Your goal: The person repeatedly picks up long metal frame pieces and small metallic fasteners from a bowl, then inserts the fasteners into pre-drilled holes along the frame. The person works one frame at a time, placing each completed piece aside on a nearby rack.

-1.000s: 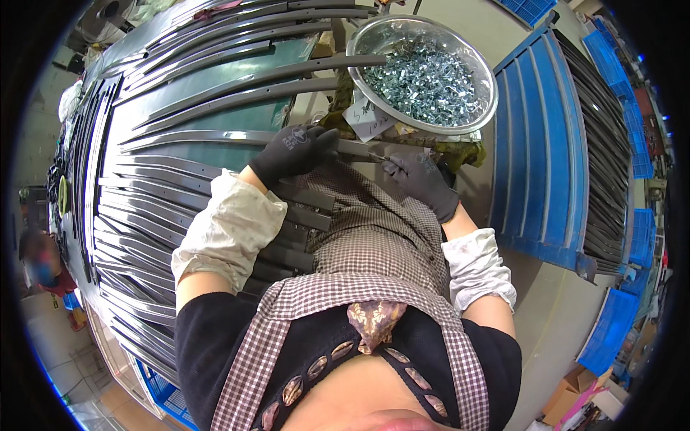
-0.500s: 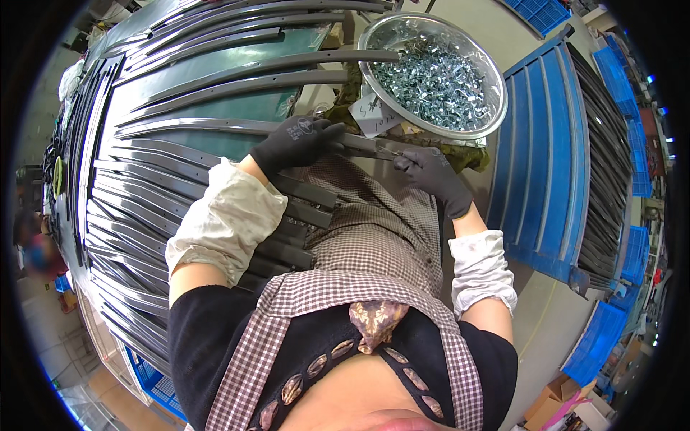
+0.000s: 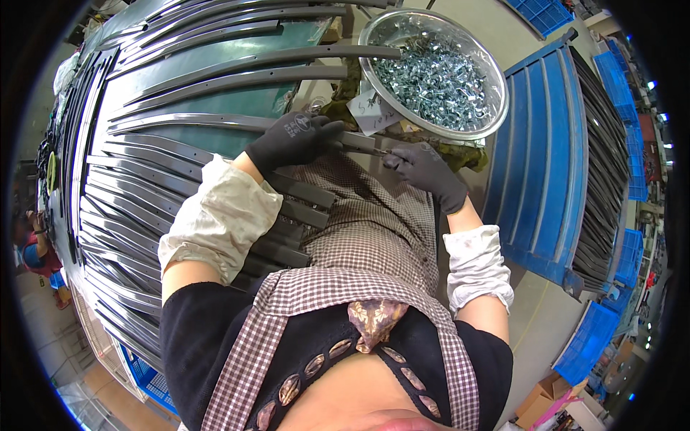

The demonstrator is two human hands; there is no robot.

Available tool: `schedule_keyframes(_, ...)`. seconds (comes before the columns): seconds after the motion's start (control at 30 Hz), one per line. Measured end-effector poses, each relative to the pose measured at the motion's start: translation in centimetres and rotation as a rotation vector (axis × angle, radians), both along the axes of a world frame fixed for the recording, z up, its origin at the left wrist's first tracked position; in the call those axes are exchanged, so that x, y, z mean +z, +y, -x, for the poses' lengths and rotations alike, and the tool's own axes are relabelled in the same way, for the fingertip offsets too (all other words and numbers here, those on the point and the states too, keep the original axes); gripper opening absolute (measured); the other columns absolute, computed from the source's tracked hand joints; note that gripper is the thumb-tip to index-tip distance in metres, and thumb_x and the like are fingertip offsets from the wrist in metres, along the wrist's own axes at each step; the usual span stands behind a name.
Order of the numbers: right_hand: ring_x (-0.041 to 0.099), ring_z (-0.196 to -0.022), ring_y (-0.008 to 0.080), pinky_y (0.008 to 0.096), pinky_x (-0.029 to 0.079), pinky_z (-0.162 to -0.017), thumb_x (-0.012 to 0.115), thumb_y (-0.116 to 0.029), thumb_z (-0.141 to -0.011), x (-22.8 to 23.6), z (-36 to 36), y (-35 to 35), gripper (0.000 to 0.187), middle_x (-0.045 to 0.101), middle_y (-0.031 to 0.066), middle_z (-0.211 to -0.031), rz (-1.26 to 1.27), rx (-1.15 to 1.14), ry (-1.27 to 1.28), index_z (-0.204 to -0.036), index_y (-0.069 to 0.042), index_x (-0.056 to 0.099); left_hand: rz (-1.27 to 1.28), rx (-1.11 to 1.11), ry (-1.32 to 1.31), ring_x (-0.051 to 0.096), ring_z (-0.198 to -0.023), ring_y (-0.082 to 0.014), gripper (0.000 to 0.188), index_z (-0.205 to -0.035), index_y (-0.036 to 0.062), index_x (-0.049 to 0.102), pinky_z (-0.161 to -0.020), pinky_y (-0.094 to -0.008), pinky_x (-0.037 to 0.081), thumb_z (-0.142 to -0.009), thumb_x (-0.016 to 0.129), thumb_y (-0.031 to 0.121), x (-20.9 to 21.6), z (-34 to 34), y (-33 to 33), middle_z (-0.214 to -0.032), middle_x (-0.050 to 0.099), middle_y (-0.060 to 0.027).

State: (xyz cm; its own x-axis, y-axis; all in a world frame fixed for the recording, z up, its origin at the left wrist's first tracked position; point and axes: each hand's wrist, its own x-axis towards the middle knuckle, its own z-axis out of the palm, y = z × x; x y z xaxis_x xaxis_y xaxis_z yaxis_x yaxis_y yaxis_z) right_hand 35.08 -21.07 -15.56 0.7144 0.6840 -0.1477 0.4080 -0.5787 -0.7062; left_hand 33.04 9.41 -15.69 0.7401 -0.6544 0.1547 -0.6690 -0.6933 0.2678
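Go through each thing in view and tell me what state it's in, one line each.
Left hand: black-gloved, closed on the dark curved metal strip.
Right hand: black-gloved, fingertips pinched at the strip's end.
Dark curved metal strip: flat on the table, held.
Round shiny metal bowl: upright, nearly full of small silvery fasteners.
Blue plastic crate: holding stacked dark strips on its far side.

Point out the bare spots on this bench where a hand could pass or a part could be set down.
Green bench top shows bare between the curved dark metal strips, left of the left hand. A pale patch lies between the strip ends and the steel bowl of small metal parts. Crowded: the stacked strips at left, and between the right hand and the bowl.
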Motion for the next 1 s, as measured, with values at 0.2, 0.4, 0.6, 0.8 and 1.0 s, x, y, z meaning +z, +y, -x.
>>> schedule_keyframes(0.2, 0.064, -0.074, 0.0336, 0.0413, 0.05, -0.068, 0.058, -0.033, -0.096, -0.6, -0.4, 1.9, 0.031, 0.067, 0.0137, -0.084, 0.057, 0.043, -0.018, -0.101, -0.005, 0.068, 0.117, -0.012, 0.01, 0.067, -0.082, -0.0362, 0.037, -0.119, 0.0096, 0.06, -0.07, -0.0441, 0.054, -0.089, 0.068, 0.028, -0.5, -0.1, 0.0, -0.098, 0.068, -0.0135)
schedule_keyframes(0.4, 0.066, -0.075, 0.0268, 0.041, 0.053, -0.063, 0.065, -0.033, -0.085, -1.0, 1.5, 2.2, 0.023, 0.063, 0.0076, -0.076, 0.132, 0.013, -0.635, -0.094, -0.012, 0.061, 0.161, -0.057, 0.042, 0.067, -0.082, -0.0373, 0.031, -0.114, 0.0086, 0.062, -0.071, -0.0448, 0.054, -0.088, 0.068, 0.025, -0.5, -0.6, 0.1, -0.093, 0.068, -0.0161)
schedule_keyframes(0.6, 0.067, -0.07, 0.0306, 0.0383, 0.055, -0.059, 0.063, -0.023, -0.09, -0.6, 1.6, 1.8, 0.023, 0.068, 0.0112, -0.092, 0.055, 0.097, -0.771, -0.108, -0.009, 0.066, 0.098, -0.03, 0.217, 0.067, -0.084, -0.0384, 0.027, -0.112, 0.0074, 0.063, -0.074, -0.0457, 0.054, -0.09, 0.065, 0.024, 0.9, -0.4, 0.0, -0.093, 0.069, -0.0174)
schedule_keyframes(0.8, 0.068, -0.073, 0.0305, 0.04, 0.056, -0.062, 0.065, -0.02, -0.087, -0.7, 2.1, 0.6, 0.026, 0.068, 0.0113, -0.092, 0.112, 0.122, -0.766, -0.111, -0.009, 0.066, 0.087, -0.03, 0.314, 0.067, -0.086, -0.0383, 0.028, -0.114, 0.008, 0.063, -0.075, -0.0468, 0.053, -0.091, 0.064, 0.024, 0.9, -0.4, -0.3, -0.094, 0.069, -0.0184)
schedule_keyframes(1.0, 0.067, -0.072, 0.0317, 0.0403, 0.055, -0.06, 0.066, -0.021, -0.086, 1.1, 2.3, 0.3, 0.021, 0.068, 0.0121, -0.088, 0.046, 0.145, -0.736, -0.102, -0.009, 0.067, 0.077, -0.042, 0.29, 0.067, -0.084, -0.0375, 0.024, -0.109, 0.0088, 0.062, -0.075, -0.0464, 0.052, -0.089, 0.064, 0.022, 0.7, -0.3, -0.3, -0.089, 0.068, -0.0169)
